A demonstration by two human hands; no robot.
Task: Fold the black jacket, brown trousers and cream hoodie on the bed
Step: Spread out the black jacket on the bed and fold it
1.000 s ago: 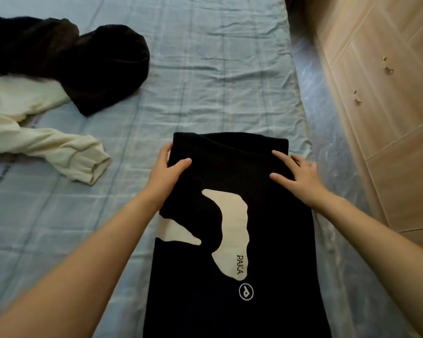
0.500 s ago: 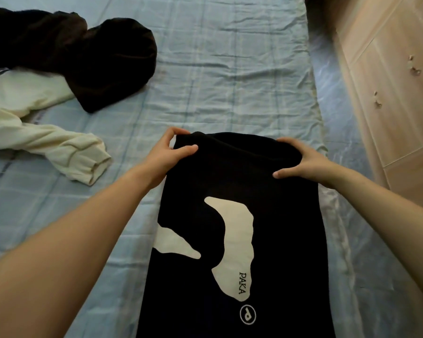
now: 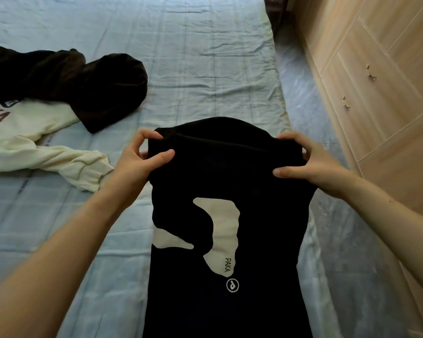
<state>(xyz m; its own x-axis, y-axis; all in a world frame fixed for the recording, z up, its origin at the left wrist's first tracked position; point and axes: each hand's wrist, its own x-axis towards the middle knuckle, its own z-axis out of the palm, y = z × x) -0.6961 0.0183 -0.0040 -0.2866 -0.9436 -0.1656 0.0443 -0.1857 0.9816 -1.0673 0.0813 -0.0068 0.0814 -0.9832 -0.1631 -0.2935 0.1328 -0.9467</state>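
**Both hands grip far edge of black jacket**

Left hand point(image 3: 134, 162): thumb on top of the cloth, fingers curled over the far left corner, pinching the black jacket point(image 3: 230, 240). Right hand point(image 3: 313, 164): thumb on top, fingers wrapped over the far right corner, same kind of grasp. Far edge of the jacket is raised off the sheet and bunched between the two hands; a fold line runs across just below that edge.

Jacket body runs from the hands toward 6 o'clock as a long narrow panel, out of frame at the bottom. Cream patch shapes on its upper face, the word "PAKA" and a round logo below them.

Bed point(image 3: 193, 57), pale blue checked sheet, wrinkled. The jacket lies along the bed's right side.

At 10 o'clock from the hands: brown trousers point(image 3: 83, 84), in a loose heap, unfolded. At 9 o'clock: cream hoodie point(image 3: 34, 132), spread out, one sleeve reaching toward the left hand, cuff near it but apart. Trousers overlap the hoodie's upper part.

At 2 o'clock: light wooden wardrobe point(image 3: 376, 93), small metal handles on the doors.
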